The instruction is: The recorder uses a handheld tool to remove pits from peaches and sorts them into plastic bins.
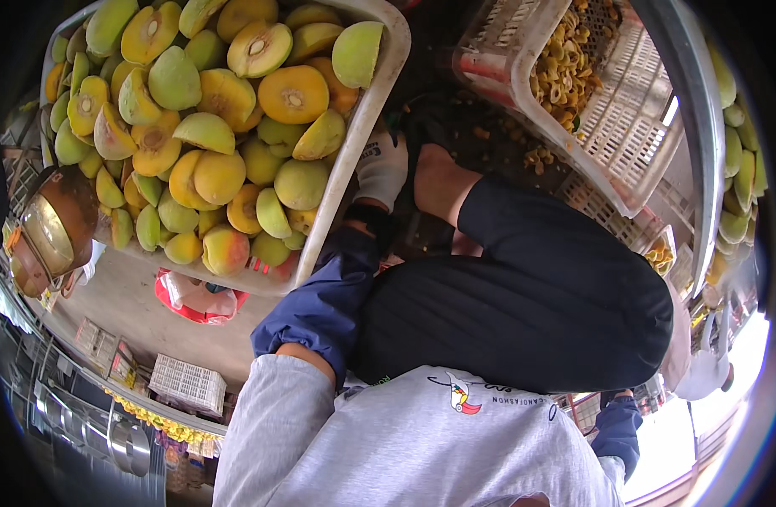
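Observation:
My left hand (383,161), in a white knit glove with a dark band at the wrist, reaches down between a plastic crate and my bent leg. Its fingers fade into shadow, so I cannot tell whether they hold anything. The pale crate (356,158) beside it is heaped with halved yellow peaches (293,95), green-skinned, several with the stone still in the flesh. My right forearm (619,428), in a blue oversleeve, goes behind my dark-trousered thigh (521,304); the right hand is hidden there.
A white slatted crate (641,108) holds small yellow fruit pieces (562,70). Beyond a curved metal rim (701,158) lie green fruits (736,158). A red lined basin (201,298), stacked crates (188,383) and a brass-coloured rounded object (49,222) stand left. Another person (704,367) is at far right.

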`<control>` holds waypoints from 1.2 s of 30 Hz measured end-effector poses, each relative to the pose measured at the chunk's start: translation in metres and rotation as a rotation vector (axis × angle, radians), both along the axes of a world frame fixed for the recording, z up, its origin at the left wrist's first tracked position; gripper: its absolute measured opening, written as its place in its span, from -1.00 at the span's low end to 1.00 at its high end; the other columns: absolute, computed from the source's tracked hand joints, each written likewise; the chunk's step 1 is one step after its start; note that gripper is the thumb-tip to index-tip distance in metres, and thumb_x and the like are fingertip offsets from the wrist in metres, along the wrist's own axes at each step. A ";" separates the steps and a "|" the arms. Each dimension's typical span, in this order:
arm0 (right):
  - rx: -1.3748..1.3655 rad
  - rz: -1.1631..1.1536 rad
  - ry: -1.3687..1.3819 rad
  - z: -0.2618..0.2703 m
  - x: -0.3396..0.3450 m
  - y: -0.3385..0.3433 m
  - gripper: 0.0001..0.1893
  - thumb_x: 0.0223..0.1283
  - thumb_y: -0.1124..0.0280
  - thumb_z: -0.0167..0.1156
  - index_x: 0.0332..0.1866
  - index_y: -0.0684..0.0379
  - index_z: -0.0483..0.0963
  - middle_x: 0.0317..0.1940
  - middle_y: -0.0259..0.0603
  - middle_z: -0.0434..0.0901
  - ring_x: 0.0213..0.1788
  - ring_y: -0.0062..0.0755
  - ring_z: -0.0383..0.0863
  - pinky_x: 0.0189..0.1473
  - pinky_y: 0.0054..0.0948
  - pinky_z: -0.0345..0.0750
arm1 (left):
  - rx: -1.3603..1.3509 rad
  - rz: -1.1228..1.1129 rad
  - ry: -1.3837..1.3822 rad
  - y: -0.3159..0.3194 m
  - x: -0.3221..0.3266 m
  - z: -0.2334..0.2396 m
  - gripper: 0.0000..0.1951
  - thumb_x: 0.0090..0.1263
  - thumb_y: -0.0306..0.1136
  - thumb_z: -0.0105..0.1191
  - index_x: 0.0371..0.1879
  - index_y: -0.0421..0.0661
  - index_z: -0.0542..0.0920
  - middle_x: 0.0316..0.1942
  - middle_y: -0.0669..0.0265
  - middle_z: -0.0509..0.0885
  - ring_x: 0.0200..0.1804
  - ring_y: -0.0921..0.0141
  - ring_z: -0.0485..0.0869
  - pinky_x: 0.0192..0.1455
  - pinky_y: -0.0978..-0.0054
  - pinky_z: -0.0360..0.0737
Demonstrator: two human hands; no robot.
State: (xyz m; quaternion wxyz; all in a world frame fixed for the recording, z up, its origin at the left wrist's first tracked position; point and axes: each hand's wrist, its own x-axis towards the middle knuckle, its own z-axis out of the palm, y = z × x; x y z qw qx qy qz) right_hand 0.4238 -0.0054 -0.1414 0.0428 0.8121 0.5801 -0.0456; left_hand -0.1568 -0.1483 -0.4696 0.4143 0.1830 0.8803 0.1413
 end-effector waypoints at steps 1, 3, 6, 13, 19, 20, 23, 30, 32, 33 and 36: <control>0.002 -0.001 -0.001 -0.001 -0.003 0.001 -0.56 0.70 0.30 -0.03 0.51 0.21 0.49 0.52 -0.01 0.50 0.57 -0.10 0.44 0.64 -0.12 0.28 | 0.017 -0.010 0.016 -0.001 -0.002 -0.003 -0.27 0.50 -0.15 0.23 0.64 -0.01 0.33 0.51 -0.22 0.48 0.43 -0.21 0.59 0.46 -0.17 0.55; 0.015 -0.002 0.001 0.000 -0.001 0.000 -0.56 0.70 0.31 -0.03 0.50 0.21 0.49 0.52 -0.01 0.50 0.57 -0.11 0.44 0.64 -0.12 0.28 | 0.023 -0.018 0.012 -0.005 -0.004 -0.008 -0.26 0.50 -0.15 0.23 0.65 0.03 0.31 0.51 -0.22 0.47 0.43 -0.21 0.59 0.44 -0.18 0.56; 0.030 0.000 0.010 0.008 0.006 -0.002 -0.56 0.70 0.32 -0.03 0.50 0.22 0.49 0.52 -0.02 0.51 0.57 -0.12 0.45 0.64 -0.13 0.28 | 0.029 -0.045 0.022 -0.007 -0.003 -0.009 -0.26 0.50 -0.15 0.23 0.66 0.09 0.31 0.52 -0.21 0.46 0.43 -0.21 0.59 0.44 -0.18 0.57; 0.078 -0.022 0.041 0.028 0.050 -0.018 -0.57 0.70 0.35 -0.02 0.50 0.22 0.49 0.51 -0.03 0.51 0.57 -0.14 0.45 0.64 -0.15 0.29 | 0.065 -0.061 0.045 -0.009 0.002 0.005 -0.29 0.50 -0.16 0.22 0.64 0.10 0.34 0.53 -0.18 0.46 0.41 -0.20 0.61 0.42 -0.18 0.58; 0.128 -0.064 0.114 0.039 0.099 -0.030 -0.58 0.70 0.38 -0.02 0.50 0.23 0.50 0.51 -0.04 0.52 0.57 -0.16 0.46 0.64 -0.17 0.30 | 0.050 -0.151 0.203 0.001 0.013 0.010 -0.32 0.48 -0.15 0.22 0.59 0.05 0.40 0.46 -0.16 0.53 0.34 -0.18 0.66 0.36 -0.17 0.62; 0.134 -0.061 0.125 0.036 0.106 -0.032 -0.58 0.70 0.38 -0.02 0.50 0.23 0.50 0.51 -0.04 0.52 0.57 -0.16 0.46 0.64 -0.17 0.30 | 0.075 -0.163 0.211 0.009 0.014 0.009 -0.32 0.48 -0.13 0.22 0.58 0.03 0.42 0.44 -0.15 0.54 0.33 -0.18 0.66 0.35 -0.17 0.62; 0.152 -0.072 0.154 0.045 0.123 -0.041 -0.59 0.70 0.39 -0.02 0.50 0.24 0.50 0.50 -0.04 0.53 0.57 -0.17 0.46 0.64 -0.18 0.30 | 0.110 -0.222 0.178 0.029 0.024 0.021 -0.33 0.46 -0.11 0.23 0.54 -0.04 0.46 0.41 -0.17 0.56 0.34 -0.16 0.66 0.38 -0.17 0.60; 0.169 -0.078 0.225 0.051 0.127 -0.054 -0.59 0.70 0.42 -0.01 0.50 0.24 0.50 0.50 -0.06 0.53 0.57 -0.19 0.46 0.64 -0.20 0.31 | 0.180 -0.153 0.181 0.014 0.033 -0.031 -0.33 0.44 -0.04 0.26 0.49 -0.06 0.52 0.35 -0.16 0.64 0.37 -0.15 0.65 0.41 -0.13 0.59; 0.177 -0.077 0.245 0.050 0.127 -0.057 -0.60 0.70 0.43 -0.01 0.49 0.25 0.50 0.50 -0.06 0.53 0.56 -0.20 0.47 0.64 -0.21 0.31 | 0.167 -0.035 0.089 0.017 0.016 -0.039 -0.35 0.44 -0.03 0.26 0.46 -0.07 0.54 0.32 -0.14 0.68 0.33 -0.16 0.68 0.38 -0.15 0.62; 0.196 -0.108 0.237 0.058 0.133 -0.073 -0.60 0.70 0.43 -0.01 0.49 0.25 0.50 0.50 -0.06 0.54 0.56 -0.20 0.47 0.64 -0.21 0.31 | 0.146 -0.095 0.037 0.035 0.018 -0.031 -0.34 0.43 -0.03 0.26 0.46 -0.09 0.55 0.32 -0.17 0.68 0.36 -0.16 0.66 0.38 -0.17 0.61; 0.252 -0.079 0.271 0.061 0.136 -0.057 -0.60 0.70 0.45 -0.01 0.49 0.25 0.50 0.49 -0.07 0.54 0.56 -0.21 0.47 0.64 -0.22 0.32 | 0.158 -0.340 0.222 0.050 0.025 -0.018 -0.32 0.42 -0.04 0.26 0.48 -0.11 0.54 0.35 -0.16 0.67 0.42 -0.13 0.63 0.42 -0.14 0.59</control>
